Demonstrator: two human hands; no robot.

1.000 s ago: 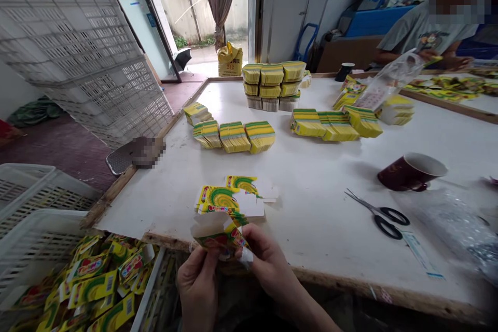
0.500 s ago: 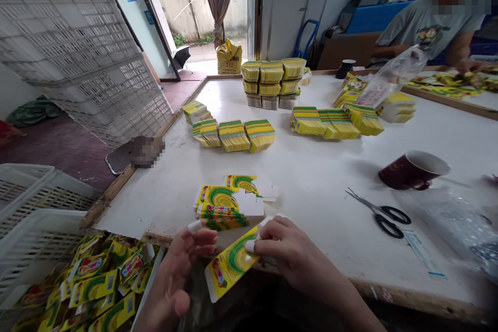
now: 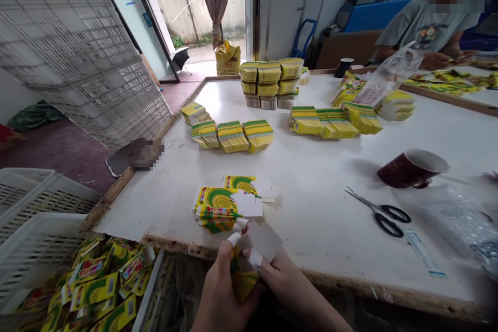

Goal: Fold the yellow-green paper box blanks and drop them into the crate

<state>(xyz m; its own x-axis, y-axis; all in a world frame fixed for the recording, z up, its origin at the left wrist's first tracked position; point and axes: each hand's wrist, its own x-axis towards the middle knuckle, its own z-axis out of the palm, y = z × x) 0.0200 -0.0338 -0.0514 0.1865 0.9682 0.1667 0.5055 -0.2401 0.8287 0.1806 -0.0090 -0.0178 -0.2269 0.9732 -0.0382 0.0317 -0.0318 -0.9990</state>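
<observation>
Yellow carton [image 3: 244,284] clamped in left hand [image 3: 218,290] and right hand [image 3: 284,276] is unclosed, with flat cartons [image 3: 220,201] left near the bench's [image 3: 315,192] front edge, finished-looking cartons [image 3: 93,288] heaped off its left corner.

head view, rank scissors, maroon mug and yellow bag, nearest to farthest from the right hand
1. Scissors: on the table, right of the right hand
2. Maroon mug: beyond the scissors, farther right
3. Yellow bag: beyond the table's far edge

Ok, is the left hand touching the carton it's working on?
Touching. The head view shows it: the left hand is curled around the carton's yellow body, palm side against it, with no gap visible between them.
</observation>
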